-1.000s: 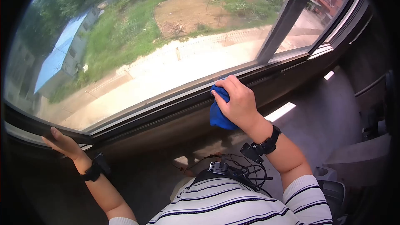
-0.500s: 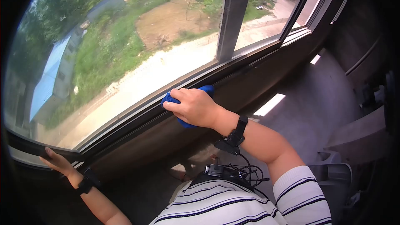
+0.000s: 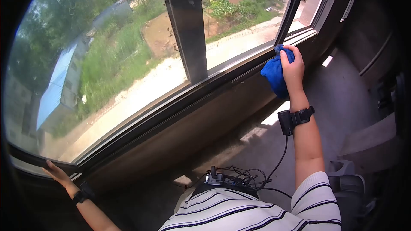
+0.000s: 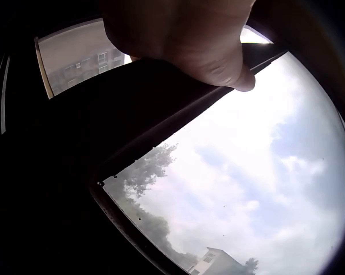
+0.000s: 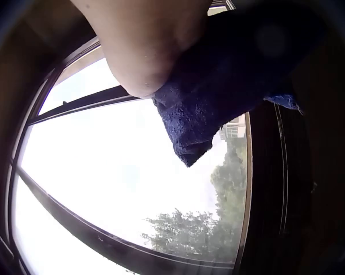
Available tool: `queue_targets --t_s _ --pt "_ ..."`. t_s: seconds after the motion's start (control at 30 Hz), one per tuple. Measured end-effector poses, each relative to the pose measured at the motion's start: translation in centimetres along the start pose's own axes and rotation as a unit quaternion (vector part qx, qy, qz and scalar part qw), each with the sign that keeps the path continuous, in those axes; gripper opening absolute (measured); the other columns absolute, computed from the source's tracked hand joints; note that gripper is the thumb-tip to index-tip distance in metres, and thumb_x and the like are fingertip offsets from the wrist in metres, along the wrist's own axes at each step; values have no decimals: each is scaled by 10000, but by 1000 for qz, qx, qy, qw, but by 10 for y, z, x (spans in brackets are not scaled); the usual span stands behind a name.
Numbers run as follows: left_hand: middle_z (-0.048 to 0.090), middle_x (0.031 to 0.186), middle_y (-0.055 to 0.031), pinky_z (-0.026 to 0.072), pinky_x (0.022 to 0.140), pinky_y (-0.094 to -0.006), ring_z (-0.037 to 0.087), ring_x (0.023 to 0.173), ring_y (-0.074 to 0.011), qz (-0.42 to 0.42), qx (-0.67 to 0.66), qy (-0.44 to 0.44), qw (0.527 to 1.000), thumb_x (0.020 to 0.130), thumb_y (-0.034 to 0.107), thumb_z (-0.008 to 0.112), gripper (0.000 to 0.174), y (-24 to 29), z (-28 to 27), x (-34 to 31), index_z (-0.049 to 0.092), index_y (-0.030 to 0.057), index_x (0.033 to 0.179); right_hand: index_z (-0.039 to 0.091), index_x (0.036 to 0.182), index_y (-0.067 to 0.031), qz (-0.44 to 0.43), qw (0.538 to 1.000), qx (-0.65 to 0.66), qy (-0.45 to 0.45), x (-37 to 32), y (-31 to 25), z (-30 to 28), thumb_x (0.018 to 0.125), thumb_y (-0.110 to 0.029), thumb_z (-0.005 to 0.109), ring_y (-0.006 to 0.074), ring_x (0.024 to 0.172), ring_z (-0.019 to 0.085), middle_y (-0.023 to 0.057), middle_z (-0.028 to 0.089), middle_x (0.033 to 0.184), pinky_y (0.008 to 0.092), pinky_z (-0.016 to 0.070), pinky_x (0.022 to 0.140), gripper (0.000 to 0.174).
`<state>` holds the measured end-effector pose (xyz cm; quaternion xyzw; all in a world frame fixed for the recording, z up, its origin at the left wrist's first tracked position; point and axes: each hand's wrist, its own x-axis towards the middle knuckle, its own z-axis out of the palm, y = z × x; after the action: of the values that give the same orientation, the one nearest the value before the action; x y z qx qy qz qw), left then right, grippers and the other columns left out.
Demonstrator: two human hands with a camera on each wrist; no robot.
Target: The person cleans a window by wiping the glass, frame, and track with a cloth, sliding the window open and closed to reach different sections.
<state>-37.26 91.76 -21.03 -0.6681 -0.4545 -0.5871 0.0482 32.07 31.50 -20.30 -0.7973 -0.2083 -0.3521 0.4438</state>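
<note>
In the head view the right hand (image 3: 293, 69) grips a blue cloth (image 3: 274, 76) at the window's lower frame, right of the thick dark upright (image 3: 186, 30). Most of the cloth hangs below the fingers. The right wrist view shows the cloth (image 5: 192, 117) bunched beside the hand (image 5: 149, 46). At the far left, the left hand (image 3: 59, 174) rests on the dark frame near the window's lower left corner, fingers extended. The left wrist view has that hand (image 4: 189, 40) lying over a dark frame bar (image 4: 161, 129), its fingertips partly hidden.
The dark window sill (image 3: 141, 117) runs diagonally across the head view. Cables (image 3: 252, 179) and a small device hang at the person's waist, with one cable leading to the right wrist. A grey plastic chair (image 3: 346, 182) stands at the lower right.
The right hand and cloth first moved left along the sill, then far right beyond the thick upright. The head view has shifted rightward. The left hand stays at the corner.
</note>
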Motion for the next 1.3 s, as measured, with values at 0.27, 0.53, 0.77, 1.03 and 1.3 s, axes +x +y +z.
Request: queue_targets --t_s 0.27,0.53,0.77,1.03,1.3 --pt "546 1156 -263 396 970 -419 531 1072 -366 46 21 54 997 1017 428 459 589 5 3 -4 479 -125 1222 536 1335 -46 19 934 229 274 82 -7 13 1024 -324 534 265 1186 538 171 563 1297 370 403 1041 417" --pt "536 1245 -330 399 996 -444 531 1129 -435 19 24 88 996 1001 464 473 683 37 7 -13 457 -157 1286 546 1094 14 43 967 23 249 -8 -29 117 923 -207 653 377 1035 540 204 555 1073 464 422 926 298" --pt "455 1365 -354 370 1069 -434 483 1235 -432 -58 22 111 992 985 444 502 740 47 12 -19 377 -181 1361 624 989 -93 -134 989 -60 17 -95 -73 86 705 -183 756 310 933 612 110 628 1049 415 465 807 326" --pt "466 1364 -367 377 1077 -438 496 1246 -442 -89 34 108 990 988 460 507 738 76 7 -25 416 -186 1334 604 1041 -76 -259 942 102 -189 -152 -197 79 681 -160 797 245 861 605 102 585 1041 367 463 740 417" --pt "446 1389 -370 347 1109 -397 455 1296 -434 -79 20 102 991 969 462 551 772 44 10 -20 397 -192 1350 603 1123 -101 -335 889 120 -290 -156 -212 78 691 -186 795 241 917 589 87 582 1084 358 471 777 479"
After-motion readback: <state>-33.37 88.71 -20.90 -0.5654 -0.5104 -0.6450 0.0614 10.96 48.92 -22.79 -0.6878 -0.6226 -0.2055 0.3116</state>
